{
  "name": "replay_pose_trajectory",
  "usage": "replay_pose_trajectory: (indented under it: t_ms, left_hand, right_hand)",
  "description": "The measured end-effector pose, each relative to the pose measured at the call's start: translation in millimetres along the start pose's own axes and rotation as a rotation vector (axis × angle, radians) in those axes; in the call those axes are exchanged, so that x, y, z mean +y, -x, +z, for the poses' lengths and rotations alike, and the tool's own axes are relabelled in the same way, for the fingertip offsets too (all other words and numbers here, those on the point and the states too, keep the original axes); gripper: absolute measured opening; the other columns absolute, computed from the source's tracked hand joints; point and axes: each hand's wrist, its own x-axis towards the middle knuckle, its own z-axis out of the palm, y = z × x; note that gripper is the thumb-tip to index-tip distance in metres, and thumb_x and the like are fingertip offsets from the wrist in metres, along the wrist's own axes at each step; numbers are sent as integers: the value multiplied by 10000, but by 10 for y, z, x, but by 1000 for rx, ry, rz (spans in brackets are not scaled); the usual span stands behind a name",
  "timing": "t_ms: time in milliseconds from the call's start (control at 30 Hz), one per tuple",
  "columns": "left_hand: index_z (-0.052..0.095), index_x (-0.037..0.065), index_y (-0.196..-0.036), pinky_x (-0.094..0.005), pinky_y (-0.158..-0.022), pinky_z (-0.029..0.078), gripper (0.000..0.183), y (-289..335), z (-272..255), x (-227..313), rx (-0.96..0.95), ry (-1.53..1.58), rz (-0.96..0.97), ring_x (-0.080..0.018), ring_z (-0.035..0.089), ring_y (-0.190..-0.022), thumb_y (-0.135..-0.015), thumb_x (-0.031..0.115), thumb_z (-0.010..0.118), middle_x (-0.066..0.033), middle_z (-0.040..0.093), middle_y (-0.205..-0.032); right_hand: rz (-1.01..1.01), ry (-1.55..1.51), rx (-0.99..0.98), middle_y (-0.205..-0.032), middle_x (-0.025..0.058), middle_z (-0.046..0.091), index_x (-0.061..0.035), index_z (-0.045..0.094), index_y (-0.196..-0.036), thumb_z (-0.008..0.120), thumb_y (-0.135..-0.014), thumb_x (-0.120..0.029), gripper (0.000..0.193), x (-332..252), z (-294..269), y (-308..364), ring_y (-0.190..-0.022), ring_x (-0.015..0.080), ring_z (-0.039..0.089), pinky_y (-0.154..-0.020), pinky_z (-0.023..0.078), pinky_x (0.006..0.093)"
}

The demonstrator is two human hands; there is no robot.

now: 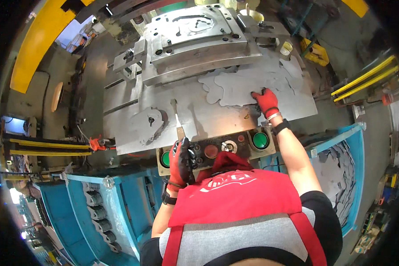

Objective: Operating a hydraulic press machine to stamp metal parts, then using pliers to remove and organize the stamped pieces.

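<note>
My left hand [181, 163], in a red and black glove, is closed around a slim hand tool [178, 123]. It has a brownish handle, a pale shaft and a flat dark tip pointing away from me over the metal table [164, 99]. My right hand [266, 103], also gloved, rests at the near right part of a thin grey sheet [237, 88] with a wavy outline. Its thumb and fingers are apart, with the fingertips on the sheet. Left of the tool lies a rounded grey piece [146, 125] with a small dark hole.
A heavy metal die block [199, 48] stands at the table's far side. Along the near edge runs a control panel with a green button [260, 140]. Blue bins hold grey pieces [99, 213] at left and grey sheets [334, 177] at right. A cup [286, 48] stands far right.
</note>
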Motion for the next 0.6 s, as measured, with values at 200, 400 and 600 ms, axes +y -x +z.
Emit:
replay_pose_trajectory:
  t_ms: [200, 400, 600]
  left_hand:
    - [554, 39, -835, -208, -378, 330, 228, 100, 53, 394, 102, 119, -82, -55, 414, -468, -935, 208, 440, 17, 454, -611]
    - [532, 63, -822, -194, -381, 324, 307, 188, -129, 496, 175, 265, -117, -57, 406, -431, -932, 331, 431, 15, 459, -575]
    - [528, 67, -801, -193, -371, 319, 335, 235, -201, 523, 236, 309, -77, -53, 412, -428, -936, 350, 410, 9, 465, -564]
  right_hand:
    - [-143, -372, 13, -696, 122, 607, 38, 581, -829, 634, -750, -215, 271, -342, -727, 148, -653, 204, 563, -621, 441, 317]
    - [-235, -763, -155, -757, -7, 569, -33, 598, -849, 621, -801, -191, 167, -850, -1579, -266, -634, 89, 528, -560, 447, 240]
    - [-358, -925, -176, -747, 0, 572, -67, 624, -821, 607, -798, -189, 126, -1653, -1077, -1115, -599, 85, 521, -489, 429, 246]
